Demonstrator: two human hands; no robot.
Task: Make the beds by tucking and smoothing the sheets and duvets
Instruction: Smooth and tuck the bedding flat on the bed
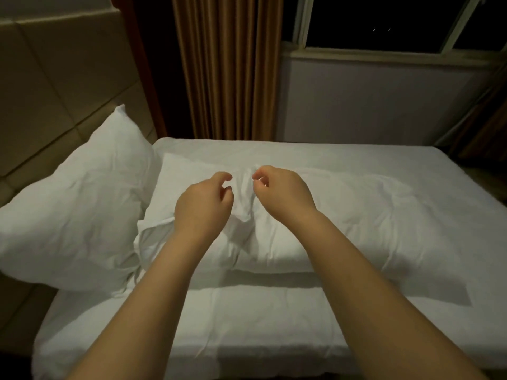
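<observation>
The bed (356, 311) fills the lower frame. The left pillow (68, 204) leans against the headboard (55, 86) in the upper left. The centre pillow (343, 215) lies flat on the bed. Behind the bed, a curtain (227, 67) hangs at top centre, with a window (384, 23) at upper right.

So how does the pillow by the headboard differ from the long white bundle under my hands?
The pillow is propped up, leaning on the headboard; the long bundle lies flat on the sheet. The pillow is plump and squarish; the long bundle is longer and lower. The left hand and right hand are over the long bundle, away from the pillow. Pillow and bundle are both white and creased.
</observation>
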